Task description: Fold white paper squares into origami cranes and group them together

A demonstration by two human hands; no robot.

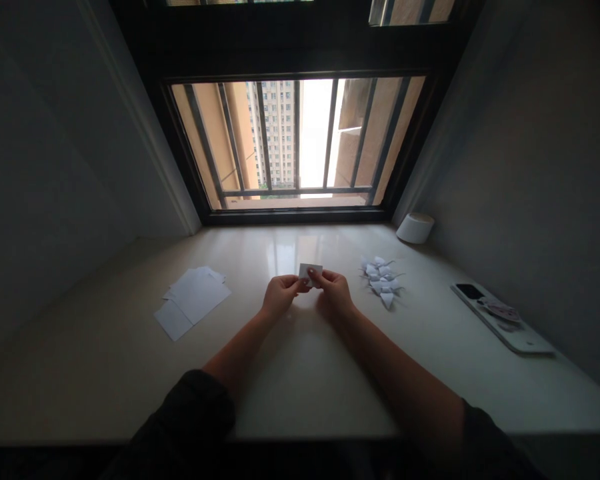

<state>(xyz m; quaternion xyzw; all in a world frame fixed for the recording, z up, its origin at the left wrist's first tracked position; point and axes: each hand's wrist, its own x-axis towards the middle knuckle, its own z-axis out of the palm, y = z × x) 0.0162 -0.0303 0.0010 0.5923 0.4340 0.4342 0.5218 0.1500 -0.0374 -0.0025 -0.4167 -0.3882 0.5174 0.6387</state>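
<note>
A small folded white paper [311,272] is held up over the middle of the pale table [300,373]. My left hand [281,295] pinches its left side and my right hand [335,291] pinches its right side, fingers closed on it. To the left lies a loose stack of white paper sheets [193,299]. To the right sits a small heap of folded white paper figures [383,280].
A white cylindrical object [415,227] stands at the back right near the window. A white tray [503,319] with a dark phone and small items lies at the right edge. A barred window [297,143] faces me; walls close in on both sides.
</note>
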